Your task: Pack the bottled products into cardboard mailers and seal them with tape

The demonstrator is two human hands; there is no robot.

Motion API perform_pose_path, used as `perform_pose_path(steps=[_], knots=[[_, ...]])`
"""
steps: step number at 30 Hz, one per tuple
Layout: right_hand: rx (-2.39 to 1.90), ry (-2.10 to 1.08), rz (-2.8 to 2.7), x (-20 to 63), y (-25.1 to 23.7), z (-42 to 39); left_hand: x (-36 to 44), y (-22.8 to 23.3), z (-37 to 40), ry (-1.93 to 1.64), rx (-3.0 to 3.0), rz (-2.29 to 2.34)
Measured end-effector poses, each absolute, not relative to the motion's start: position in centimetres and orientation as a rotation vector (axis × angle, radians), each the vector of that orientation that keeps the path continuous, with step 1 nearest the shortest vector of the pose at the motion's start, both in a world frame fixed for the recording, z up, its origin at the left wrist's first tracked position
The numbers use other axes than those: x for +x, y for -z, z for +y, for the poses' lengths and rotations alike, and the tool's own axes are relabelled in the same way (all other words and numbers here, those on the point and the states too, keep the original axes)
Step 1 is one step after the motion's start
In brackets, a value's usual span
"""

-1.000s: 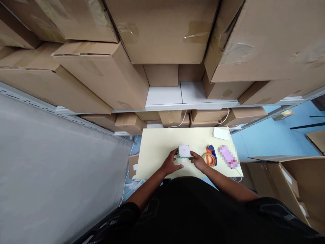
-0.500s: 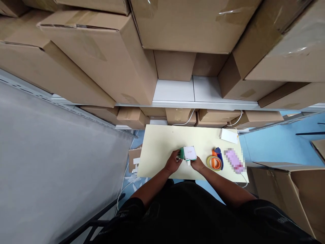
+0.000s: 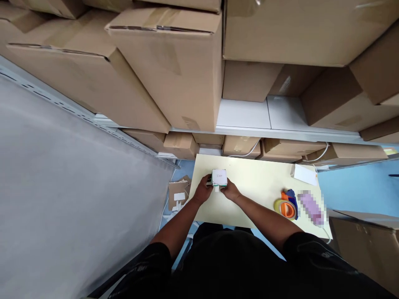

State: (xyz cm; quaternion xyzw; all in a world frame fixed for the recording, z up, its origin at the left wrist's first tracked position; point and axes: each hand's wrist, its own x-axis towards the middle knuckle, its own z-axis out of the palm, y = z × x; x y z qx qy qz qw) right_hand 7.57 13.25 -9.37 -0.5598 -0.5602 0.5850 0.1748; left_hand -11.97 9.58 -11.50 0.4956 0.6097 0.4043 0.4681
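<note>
The fingers of the left hand (image 3: 203,192) were closed against the left side of a small white box (image 3: 219,177) with green edging, and those of the right hand (image 3: 229,191) were closed against its near right side, so the box was gripped between both hands. A faint reddish mark was seen on the white top face of the box, but it was too small to be read. The box was held over the left part of the pale yellow tabletop (image 3: 255,187), close to its left edge. Half a second earlier the box had been tilted, with a green side shown; now its white face was turned upward and it had been brought nearer that left edge. To the right of the box, well apart, an orange tape dispenser (image 3: 286,206) was lain on the tabletop, and a flat white packet (image 3: 304,174) was seen farther right, towards the back. Beyond the box, brown cardboard cartons (image 3: 174,66) were stacked on shelves.
</note>
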Motion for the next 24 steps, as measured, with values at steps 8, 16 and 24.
perform_pose_path(steps=[8, 16, 24], knots=[[-1.614, -1.627, -1.527, 2.0, 10.8, 19.0, -17.3, 11.1, 16.6, -0.997, 1.286, 1.488], [-1.638, -1.602, -1.494, 0.6, 11.1, 21.0, -18.6, 12.0, 18.7, -1.009, 1.301, 1.459], [-1.699, -1.586, -1.529, 1.0, 10.3, 20.8, -18.5, 12.4, 18.5, -1.015, 1.289, 1.507]])
